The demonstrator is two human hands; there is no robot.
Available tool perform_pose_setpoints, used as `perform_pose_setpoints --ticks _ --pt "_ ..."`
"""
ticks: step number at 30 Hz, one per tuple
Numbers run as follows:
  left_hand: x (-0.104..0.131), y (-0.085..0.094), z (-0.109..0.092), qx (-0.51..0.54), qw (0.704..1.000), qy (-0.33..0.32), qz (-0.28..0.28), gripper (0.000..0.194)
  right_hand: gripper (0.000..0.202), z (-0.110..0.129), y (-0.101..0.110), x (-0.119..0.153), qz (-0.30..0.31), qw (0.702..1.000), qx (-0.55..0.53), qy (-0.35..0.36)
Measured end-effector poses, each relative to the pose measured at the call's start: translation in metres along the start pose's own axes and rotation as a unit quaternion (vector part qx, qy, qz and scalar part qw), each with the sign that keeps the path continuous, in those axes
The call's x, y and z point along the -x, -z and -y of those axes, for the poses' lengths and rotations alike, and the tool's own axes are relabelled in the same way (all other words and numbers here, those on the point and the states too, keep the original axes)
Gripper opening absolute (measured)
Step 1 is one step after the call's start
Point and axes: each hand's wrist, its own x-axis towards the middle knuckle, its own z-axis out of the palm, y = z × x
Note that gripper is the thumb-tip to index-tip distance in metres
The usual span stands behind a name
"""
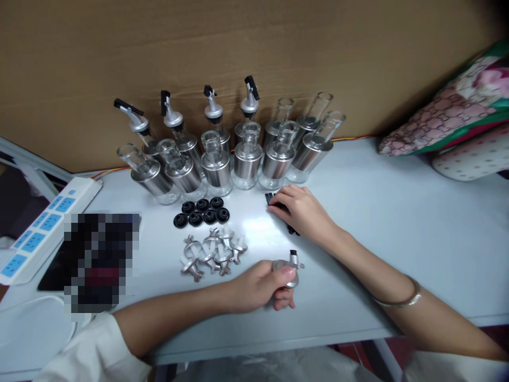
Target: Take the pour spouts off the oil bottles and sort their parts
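Between the thumb and fingers of my left hand (258, 286) is a silver pourer spout (293, 261) with a small black tip pointing up. My right hand (300, 209) reaches farther back, its thumb and forefinger closed around black levers (269, 198) on the table; the palm hides most of that pile. More small black pieces (293, 231) show under the wrist side of this hand. Left of my hands lie several silver pourer tops (210, 252) with white stems. Behind those sit several round black stoppers (202, 205) in two rows.
Glass bottles with metal sleeves (217, 168) stand in rows at the back; several rear ones carry pourers with black levers (249, 98). A cardboard wall (254, 42) rises behind. At left are a power strip (50, 228) and a pixelated dark device (95, 260); patterned fabric (449, 116) is at right.
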Motion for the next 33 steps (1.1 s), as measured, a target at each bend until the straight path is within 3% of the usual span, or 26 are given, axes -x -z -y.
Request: perform_pose_setpoints --ticks 6,11,15,18,23,28,30,33 --pt "0.0 0.0 0.0 0.009 1.0 0.002 0.0 0.059 0.008 -0.002 0.001 0.0 -0.004 1.0 0.001 -0.01" --pt "-0.002 0.0 0.005 0.053 0.999 -0.006 -0.008 0.059 0.014 -0.021 0.023 0.007 -0.007 0.998 -0.068 -0.001" --pt "-0.002 0.0 0.006 0.058 0.998 -0.006 -0.001 0.058 0.025 -0.041 0.039 0.018 0.055 0.991 -0.111 -0.053" --pt "-0.001 0.001 0.006 0.059 0.998 -0.007 -0.001 0.058 0.025 -0.045 0.038 0.023 0.081 0.988 -0.107 -0.071" --pt "-0.002 0.001 0.013 0.081 0.997 -0.017 -0.007 0.055 0.017 -0.041 0.027 0.023 0.055 0.993 -0.091 -0.058" --pt "-0.007 0.002 0.018 0.149 0.988 -0.009 -0.024 0.053 0.017 -0.028 0.036 0.02 0.025 0.992 -0.11 -0.054" --pt "-0.009 0.002 0.015 0.17 0.985 0.005 -0.034 0.053 0.019 -0.016 0.044 0.018 0.024 0.983 -0.179 -0.044" --pt "-0.009 0.002 0.009 0.193 0.98 0.022 -0.046 0.053 0.022 0.004 0.051 0.018 0.105 0.931 -0.35 0.015"
